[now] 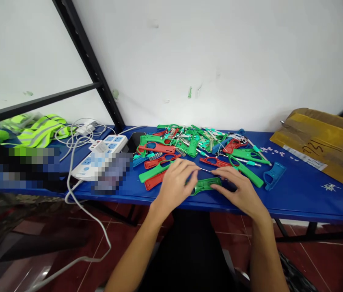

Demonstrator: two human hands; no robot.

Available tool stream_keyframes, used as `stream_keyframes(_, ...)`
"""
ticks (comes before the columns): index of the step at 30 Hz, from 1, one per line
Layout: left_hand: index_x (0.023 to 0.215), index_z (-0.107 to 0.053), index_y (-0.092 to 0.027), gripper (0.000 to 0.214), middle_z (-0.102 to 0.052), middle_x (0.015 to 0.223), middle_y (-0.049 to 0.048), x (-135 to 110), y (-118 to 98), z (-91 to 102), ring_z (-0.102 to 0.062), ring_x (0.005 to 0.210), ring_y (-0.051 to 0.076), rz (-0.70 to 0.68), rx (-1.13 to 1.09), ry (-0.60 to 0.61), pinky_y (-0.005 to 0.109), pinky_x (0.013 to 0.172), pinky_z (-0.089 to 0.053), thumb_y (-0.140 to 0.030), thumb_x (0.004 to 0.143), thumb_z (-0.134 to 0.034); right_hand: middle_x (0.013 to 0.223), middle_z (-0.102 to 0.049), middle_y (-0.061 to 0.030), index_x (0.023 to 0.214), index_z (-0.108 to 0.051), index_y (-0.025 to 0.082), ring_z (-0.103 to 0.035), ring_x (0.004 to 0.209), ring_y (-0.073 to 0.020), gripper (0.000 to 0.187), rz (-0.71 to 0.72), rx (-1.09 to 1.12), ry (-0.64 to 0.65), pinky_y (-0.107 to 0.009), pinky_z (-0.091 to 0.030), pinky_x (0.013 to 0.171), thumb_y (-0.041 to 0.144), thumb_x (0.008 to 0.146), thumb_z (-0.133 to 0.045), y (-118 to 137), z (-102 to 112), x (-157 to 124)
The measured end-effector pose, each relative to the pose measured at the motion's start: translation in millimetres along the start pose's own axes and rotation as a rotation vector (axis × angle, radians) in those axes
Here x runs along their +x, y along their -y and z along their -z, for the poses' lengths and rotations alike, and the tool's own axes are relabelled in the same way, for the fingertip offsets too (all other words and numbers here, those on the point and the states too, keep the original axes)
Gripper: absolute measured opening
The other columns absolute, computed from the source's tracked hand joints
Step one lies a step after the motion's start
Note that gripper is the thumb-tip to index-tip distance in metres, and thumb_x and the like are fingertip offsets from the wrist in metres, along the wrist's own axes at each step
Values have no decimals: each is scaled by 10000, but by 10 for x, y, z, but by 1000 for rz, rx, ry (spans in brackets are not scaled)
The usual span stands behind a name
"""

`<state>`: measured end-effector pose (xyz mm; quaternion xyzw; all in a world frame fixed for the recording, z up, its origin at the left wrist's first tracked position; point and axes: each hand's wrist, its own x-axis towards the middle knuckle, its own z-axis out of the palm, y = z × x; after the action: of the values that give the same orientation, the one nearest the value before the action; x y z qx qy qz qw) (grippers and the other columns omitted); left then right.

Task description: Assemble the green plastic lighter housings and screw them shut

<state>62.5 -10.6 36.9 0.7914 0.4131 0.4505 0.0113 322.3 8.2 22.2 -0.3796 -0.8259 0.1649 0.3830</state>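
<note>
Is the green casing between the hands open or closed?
Open: the green casing lies hollow side up, its inside showing.

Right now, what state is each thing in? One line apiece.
left hand: curled, at one end of thin rod; grip unclear
right hand: thumb and fingers spread, thumb by green half-shell
thin rod: spanning between the hands
green half-shell: hollow side up
blue half-shell: lying loose
parts pile: jumbled
power strip: plug inserted
hi-vis straps: crumpled
carton: taped
</note>
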Motion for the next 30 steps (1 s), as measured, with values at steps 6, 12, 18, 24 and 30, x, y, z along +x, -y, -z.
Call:
stream_keyframes(6, 1130, -754, -289, 128, -808, 1177, 51, -268, 405, 486, -712, 1176, 281, 347, 82, -212, 469, 1058, -576, -300, 1104, -629, 1332, -787, -87, 1210, -859, 345, -745, 1241, -317, 256, 93, 17, 169, -534, -627, 1081, 495, 1010, -804, -30, -12, 51)
stream_keyframes(12, 1162, -748, -271, 150, -802, 1201, 45, 239, 459, 804, -753, 1055, 246, 338, 100, -166, 394, 941, -588, -348, 1096, -637, 1258, -810, -95, 1149, -851, 306, -738, 1167, -333, 201, 67, -133, 103, -584, -620, 1043, 444, 1060, -735, -76, -85, 50)
stream_keyframes(18, 1153, -780, -199, 316, -828, 1173, 120, 1134, 741, 653, -752, 1092, 285, 325, 419, -52, 409, 948, -582, -307, 1155, -483, 1344, -781, -100, 1361, -754, 309, -732, 1254, -335, 382, 1, -111, 23, -565, -612, 1101, 526, 1047, -746, -41, -70, 14)
stream_keyframes(24, 1096, -786, -155, 208, -795, 1137, 125, 1437, 1201, 49, -755, 1122, 299, 318, 536, 267, 480, 1001, -622, -352, 1063, -730, 1334, -776, -105, 1331, -746, 313, -740, 1259, -333, 315, 3, -81, 12, -559, -622, 1092, 493, 1075, -712, -47, -55, 26)
stream_keyframes(30, 1406, -688, -183, 400, -692, 1445, 132, 1418, 1370, -160, -712, 1263, 293, 163, 600, 415, 530, 1069, -629, -398, 1072, -739, 1295, -785, -99, 1293, -753, 309, -750, 1220, -321, 272, -10, -118, -65, -539, -624, 1081, 478, 1087, -697, -108, -90, 10)
